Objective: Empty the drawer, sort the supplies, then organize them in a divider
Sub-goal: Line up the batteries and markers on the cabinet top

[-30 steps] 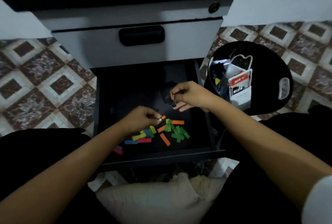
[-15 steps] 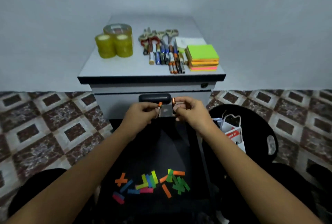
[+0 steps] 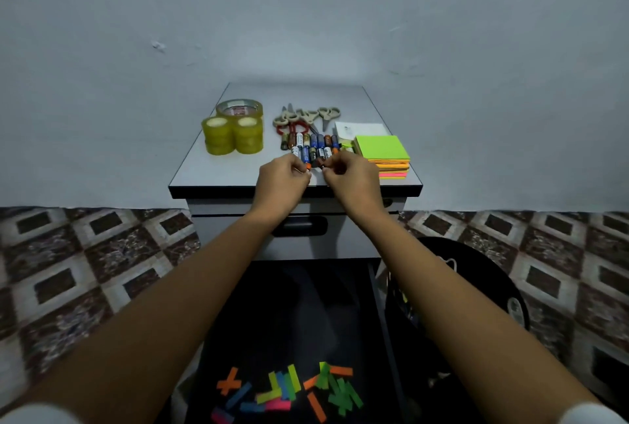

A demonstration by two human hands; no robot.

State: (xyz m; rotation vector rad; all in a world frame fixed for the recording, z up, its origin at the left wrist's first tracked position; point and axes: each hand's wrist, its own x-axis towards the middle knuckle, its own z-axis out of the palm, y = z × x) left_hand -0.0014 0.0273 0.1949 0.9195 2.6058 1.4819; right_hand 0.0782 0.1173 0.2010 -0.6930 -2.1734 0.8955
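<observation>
Both hands reach over the front of the grey cabinet top. My left hand pinches a small battery with an orange tip, and my right hand pinches another small dark battery. Both batteries sit at the near end of the row of batteries laid out on the top. Below, the open black drawer holds several coloured paper strips near its front.
On the cabinet top stand yellow tape rolls, scissors, a white card and a stack of sticky notes. A black round bin with packets sits on the tiled floor to the right.
Both hands rose from the drawer with a battery each and moved forward onto the cabinet top, up to the battery row. The view tilted up from the drawer.
</observation>
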